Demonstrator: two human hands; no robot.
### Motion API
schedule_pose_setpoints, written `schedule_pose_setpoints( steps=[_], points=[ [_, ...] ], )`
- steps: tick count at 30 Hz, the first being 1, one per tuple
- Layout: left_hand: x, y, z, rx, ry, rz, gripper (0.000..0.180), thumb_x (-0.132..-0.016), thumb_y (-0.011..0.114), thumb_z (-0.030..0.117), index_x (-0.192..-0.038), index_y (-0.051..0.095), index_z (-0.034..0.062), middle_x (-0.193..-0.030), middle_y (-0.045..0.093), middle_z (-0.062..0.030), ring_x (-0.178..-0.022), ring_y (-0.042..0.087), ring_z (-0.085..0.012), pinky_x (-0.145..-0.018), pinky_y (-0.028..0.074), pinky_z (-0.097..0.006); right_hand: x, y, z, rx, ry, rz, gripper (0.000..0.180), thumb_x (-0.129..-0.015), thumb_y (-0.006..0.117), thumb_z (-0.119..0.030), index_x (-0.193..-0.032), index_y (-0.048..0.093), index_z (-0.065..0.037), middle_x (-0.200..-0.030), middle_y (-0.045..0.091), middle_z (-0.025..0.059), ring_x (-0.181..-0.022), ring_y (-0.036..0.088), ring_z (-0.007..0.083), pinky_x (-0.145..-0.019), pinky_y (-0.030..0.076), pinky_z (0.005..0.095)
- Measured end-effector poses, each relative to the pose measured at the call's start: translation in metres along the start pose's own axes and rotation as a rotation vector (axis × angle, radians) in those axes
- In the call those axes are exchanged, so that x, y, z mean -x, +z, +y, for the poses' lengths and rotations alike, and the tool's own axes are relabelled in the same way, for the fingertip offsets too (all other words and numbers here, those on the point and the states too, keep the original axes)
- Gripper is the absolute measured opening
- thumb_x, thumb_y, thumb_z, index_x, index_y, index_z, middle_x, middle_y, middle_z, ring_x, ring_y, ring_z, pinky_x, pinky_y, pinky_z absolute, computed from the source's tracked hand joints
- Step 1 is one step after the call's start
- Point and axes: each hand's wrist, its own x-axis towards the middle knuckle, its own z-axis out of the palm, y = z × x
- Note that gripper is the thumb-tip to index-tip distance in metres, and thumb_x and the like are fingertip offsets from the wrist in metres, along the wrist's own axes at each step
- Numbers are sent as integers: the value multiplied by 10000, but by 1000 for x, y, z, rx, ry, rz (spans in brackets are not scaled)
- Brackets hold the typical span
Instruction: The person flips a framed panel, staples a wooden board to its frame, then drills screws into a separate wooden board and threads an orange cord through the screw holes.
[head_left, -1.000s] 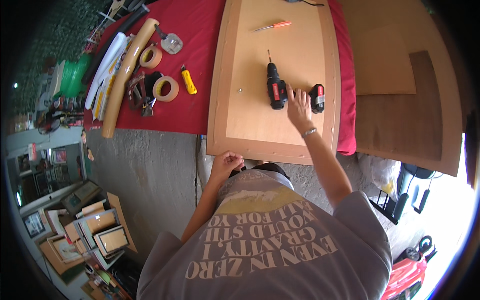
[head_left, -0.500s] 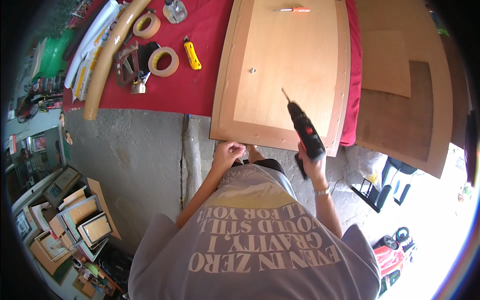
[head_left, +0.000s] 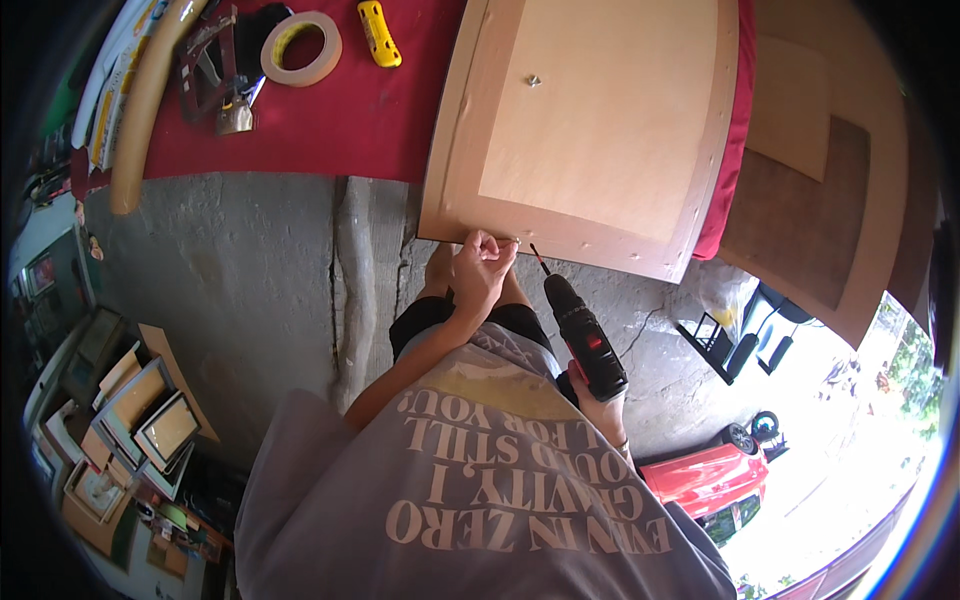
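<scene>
My left hand is at the near edge of a framed wooden panel, thumb and finger pinched on what looks like a small screw. My right hand grips a black and red cordless drill. The drill's thin bit points at the panel's near edge, just right of my left fingertips and apart from them. On the panel's pale middle lies a little cluster of metal pieces, too small to tell apart.
Left of the panel, a red cloth carries a tape roll, a yellow utility knife, a metal tool and long rolls. Brown boards lie at right. Picture frames lean at lower left.
The drill has come down and left, its bit now close to the panel's near edge. My left hand has moved up to that edge. The view has shifted toward me.
</scene>
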Motion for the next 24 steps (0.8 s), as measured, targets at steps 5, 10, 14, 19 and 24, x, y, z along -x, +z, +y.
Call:
schedule_pose_setpoints(
  steps=[5,10,14,19,24],
  points=[
    [-1,5,-14,207,-13,28,317,-876,791,27,-801,484,44,-839,730,-125,-791,707,-139,-723,570,-279,-3,3,-9,51,8,-43,98,-818,783,-95,-875,743,-25,-726,730,99,-650,729,197,-631,551,328],
    [-5,6,-18,222,-37,55,334,-840,822,81,-758,501,33,-759,726,-120,-739,706,-131,-678,542,-281,-6,5,-16,44,-5,-68,108,-822,793,-84,-862,730,-5,-700,721,100,-619,722,194,-607,546,321],
    [-6,6,-13,179,-21,69,327,-840,819,79,-763,505,28,-733,712,-115,-718,699,-132,-666,541,-290,-10,6,-21,74,-7,-61,110,-838,782,-93,-881,733,-4,-719,731,108,-633,729,202,-612,548,323],
    [-4,6,-8,199,-5,68,330,-836,817,80,-756,501,25,-696,678,-96,-709,692,-128,-649,535,-291,-16,3,-33,101,114,-126,150,-864,767,-129,-939,739,-3,-749,741,125,-671,744,234,-651,562,350],
    [-7,6,-18,162,-5,62,337,-831,823,60,-754,497,23,-668,639,-74,-697,680,-120,-637,525,-279,-35,-13,-60,177,97,-190,236,-908,752,-178,-1060,711,-2,-704,657,97,-547,619,169,-549,510,348]
  ],
)
